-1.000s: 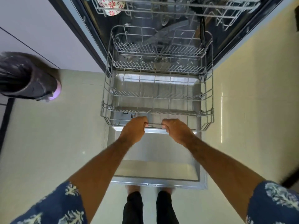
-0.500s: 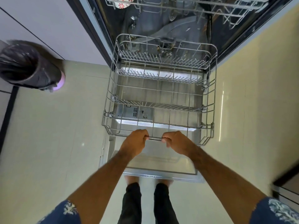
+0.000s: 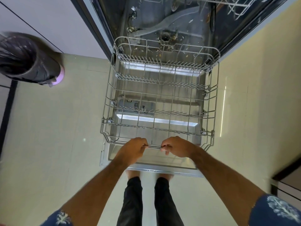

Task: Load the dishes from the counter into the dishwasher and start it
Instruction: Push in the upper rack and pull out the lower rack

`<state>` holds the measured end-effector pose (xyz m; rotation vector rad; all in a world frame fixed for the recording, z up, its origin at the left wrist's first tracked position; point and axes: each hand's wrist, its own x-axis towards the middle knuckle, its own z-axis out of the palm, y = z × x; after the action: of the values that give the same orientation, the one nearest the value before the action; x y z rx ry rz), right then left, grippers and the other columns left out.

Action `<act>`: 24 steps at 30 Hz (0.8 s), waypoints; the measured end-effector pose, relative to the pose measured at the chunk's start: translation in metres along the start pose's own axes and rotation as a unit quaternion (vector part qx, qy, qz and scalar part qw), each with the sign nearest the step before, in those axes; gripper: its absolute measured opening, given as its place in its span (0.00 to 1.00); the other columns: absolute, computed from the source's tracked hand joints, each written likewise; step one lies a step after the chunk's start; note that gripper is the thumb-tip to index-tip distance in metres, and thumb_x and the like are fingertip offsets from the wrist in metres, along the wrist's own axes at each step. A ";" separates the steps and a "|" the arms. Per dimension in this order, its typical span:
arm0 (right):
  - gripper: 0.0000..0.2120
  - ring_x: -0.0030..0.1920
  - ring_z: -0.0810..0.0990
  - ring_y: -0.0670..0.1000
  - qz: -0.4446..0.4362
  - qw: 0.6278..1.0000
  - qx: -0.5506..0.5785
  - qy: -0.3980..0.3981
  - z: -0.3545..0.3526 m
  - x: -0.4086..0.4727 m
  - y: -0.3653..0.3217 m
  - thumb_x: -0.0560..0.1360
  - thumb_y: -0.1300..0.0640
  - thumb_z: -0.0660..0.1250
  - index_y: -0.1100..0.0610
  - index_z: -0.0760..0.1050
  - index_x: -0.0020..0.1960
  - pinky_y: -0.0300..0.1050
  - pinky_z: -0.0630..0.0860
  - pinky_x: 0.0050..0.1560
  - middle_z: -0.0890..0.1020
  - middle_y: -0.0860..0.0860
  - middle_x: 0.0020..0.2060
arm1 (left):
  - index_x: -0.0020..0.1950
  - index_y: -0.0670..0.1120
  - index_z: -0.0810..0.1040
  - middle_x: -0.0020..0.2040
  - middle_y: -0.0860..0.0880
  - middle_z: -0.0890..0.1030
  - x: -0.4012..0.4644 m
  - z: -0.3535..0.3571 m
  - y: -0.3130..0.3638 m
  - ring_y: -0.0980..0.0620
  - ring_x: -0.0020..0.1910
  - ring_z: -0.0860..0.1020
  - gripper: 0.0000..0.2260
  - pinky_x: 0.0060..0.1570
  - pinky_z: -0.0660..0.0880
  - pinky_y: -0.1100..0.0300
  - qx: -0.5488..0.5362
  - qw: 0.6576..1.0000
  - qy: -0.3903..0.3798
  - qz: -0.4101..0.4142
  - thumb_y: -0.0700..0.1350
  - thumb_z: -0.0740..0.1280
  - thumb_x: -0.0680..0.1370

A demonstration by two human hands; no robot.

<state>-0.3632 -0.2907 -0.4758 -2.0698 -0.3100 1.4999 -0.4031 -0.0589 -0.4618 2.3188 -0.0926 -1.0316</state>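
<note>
The dishwasher stands open with its steel door (image 3: 114, 154) folded flat over the floor. The grey wire lower rack (image 3: 107, 101) is pulled out over the door and holds no dishes. My left hand (image 3: 132, 150) and my right hand (image 3: 177, 147) both grip the rack's front handle bar (image 3: 154, 146), side by side, fingers curled round it. The tub floor with its spray arm (image 3: 164, 23) shows behind the rack. A corner of the upper rack (image 3: 236, 7) is at the top right.
A bin lined with a black bag (image 3: 27, 59) stands on the floor to the left. White cabinet fronts (image 3: 53, 23) run along the left of the dishwasher. A dark-edged cabinet corner (image 3: 288, 181) juts in at the lower right. My legs (image 3: 146, 201) stand just before the door edge.
Both hands have pulled the lower rack outward along the open door, from half inside the tub to almost fully out. The camera view has shifted down, so the upper rack has slid out of view.
</note>
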 end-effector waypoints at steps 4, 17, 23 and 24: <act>0.09 0.48 0.80 0.44 0.016 0.998 0.055 0.040 0.008 -0.008 0.000 0.82 0.53 0.62 0.53 0.78 0.58 0.37 0.72 0.48 0.82 0.47 0.49 | 0.61 0.48 0.77 0.59 0.51 0.80 -0.007 -0.002 0.005 0.53 0.55 0.78 0.09 0.53 0.72 0.64 0.008 1.000 0.003 0.003 0.45 0.60 0.84; 0.36 0.79 0.54 0.58 -0.012 0.942 -0.224 0.251 -0.023 -0.098 -0.073 0.80 0.46 0.61 0.55 0.48 0.81 0.57 0.54 0.78 0.55 0.57 0.79 | 0.82 0.48 0.46 0.82 0.44 0.44 -0.084 -0.072 0.069 0.40 0.80 0.43 0.30 0.78 0.46 0.40 0.281 0.955 0.093 -0.008 0.58 0.53 0.84; 0.40 0.80 0.49 0.59 -0.041 0.915 -0.291 0.276 -0.027 -0.184 -0.151 0.79 0.39 0.58 0.57 0.43 0.81 0.60 0.49 0.78 0.49 0.59 0.80 | 0.82 0.47 0.44 0.82 0.43 0.44 -0.173 -0.141 0.115 0.39 0.80 0.43 0.33 0.77 0.45 0.39 0.308 0.939 0.152 -0.005 0.61 0.51 0.83; 0.41 0.80 0.48 0.59 -0.041 0.914 -0.295 0.277 -0.027 -0.195 -0.163 0.79 0.39 0.58 0.57 0.43 0.81 0.60 0.49 0.78 0.49 0.58 0.80 | 0.82 0.47 0.45 0.82 0.43 0.45 -0.187 -0.150 0.118 0.39 0.80 0.44 0.33 0.77 0.46 0.39 0.311 0.937 0.162 -0.007 0.61 0.51 0.83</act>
<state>-0.3841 -0.2611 -0.2224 -2.7998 -0.6719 0.7526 -0.4088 -0.0275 -0.1964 3.0347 -0.3084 -0.6658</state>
